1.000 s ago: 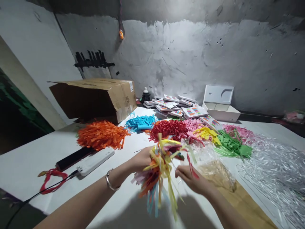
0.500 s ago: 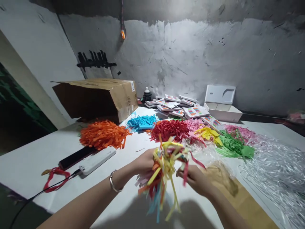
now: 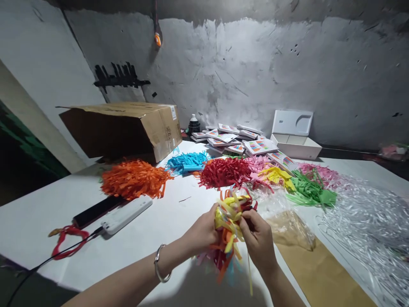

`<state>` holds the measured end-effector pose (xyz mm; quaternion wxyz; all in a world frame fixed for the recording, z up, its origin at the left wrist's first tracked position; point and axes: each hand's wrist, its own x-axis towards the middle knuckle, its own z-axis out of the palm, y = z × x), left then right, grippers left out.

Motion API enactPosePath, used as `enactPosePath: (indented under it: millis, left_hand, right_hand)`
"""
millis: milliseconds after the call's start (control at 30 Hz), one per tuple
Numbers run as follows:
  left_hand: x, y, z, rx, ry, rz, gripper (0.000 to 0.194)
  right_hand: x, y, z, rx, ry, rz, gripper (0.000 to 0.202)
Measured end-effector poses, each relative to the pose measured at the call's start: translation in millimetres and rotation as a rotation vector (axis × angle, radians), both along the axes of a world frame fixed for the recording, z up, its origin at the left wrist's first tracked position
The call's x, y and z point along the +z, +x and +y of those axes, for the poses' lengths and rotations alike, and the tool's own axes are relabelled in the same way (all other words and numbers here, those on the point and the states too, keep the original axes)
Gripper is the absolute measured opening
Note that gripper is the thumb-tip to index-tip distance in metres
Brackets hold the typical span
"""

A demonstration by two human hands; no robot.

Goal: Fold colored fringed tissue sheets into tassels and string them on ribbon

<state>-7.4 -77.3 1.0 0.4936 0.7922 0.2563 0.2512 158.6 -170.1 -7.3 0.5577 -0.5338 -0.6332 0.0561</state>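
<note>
Held over the near middle of the table is a bunch of multicoloured paper strips (image 3: 228, 217), yellow on top with orange, red, pink and blue ends hanging below. My left hand (image 3: 207, 228) is closed around its left side, a silver bangle on that wrist. On the right side, my right hand (image 3: 257, 236) pinches strips of the same bunch between thumb and fingers. Beyond my hands lie separate heaps of cut strips: orange (image 3: 134, 179), blue (image 3: 187, 163), red (image 3: 225, 172), yellow (image 3: 277, 177) and green (image 3: 309, 187).
An open cardboard box (image 3: 161, 130) lies at the back left. Behind the heaps are piled flat printed boxes (image 3: 260, 147) and an open white box (image 3: 297, 145). A phone (image 3: 96, 212), a white power bank (image 3: 128, 214) with cable, silvery strips (image 3: 367, 230) and brown paper (image 3: 326, 270) flank my arms.
My right hand has come in against the bunch and now pinches its strips. The bunch has shifted slightly right, and its loose ends hang closer together. The view has turned slightly.
</note>
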Motion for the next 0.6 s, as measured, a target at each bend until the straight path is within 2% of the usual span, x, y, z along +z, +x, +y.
enactPosePath:
  millis: [133, 267, 400, 500, 600]
  left_hand:
    - [-3.5, -3, -13, -0.071, -0.013, 0.011, 0.061]
    - [-2.9, -7, -15, -0.120, -0.012, -0.025, 0.055]
    - [-9.8, -11, -13, -0.147, -0.045, -0.069, 0.055]
    - [-16.4, -10, -14, -0.136, -0.169, -0.129, 0.055]
    - [-17.9, -6, -19, -0.104, -0.416, -0.271, 0.052]
  right_hand:
    - [-12.7, -3, 2, -0.090, 0.092, -0.003, 0.011]
    - [-22.2, -5, 0, -0.038, 0.147, -0.057, 0.025]
    - [-24.2, -6, 0, 0.016, 0.108, -0.046, 0.021]
    - [-20.5, -7, -3, 0.033, 0.045, 0.007, 0.017]
    - [-15.6, -9, -7, 0.074, -0.052, 0.035, 0.024]
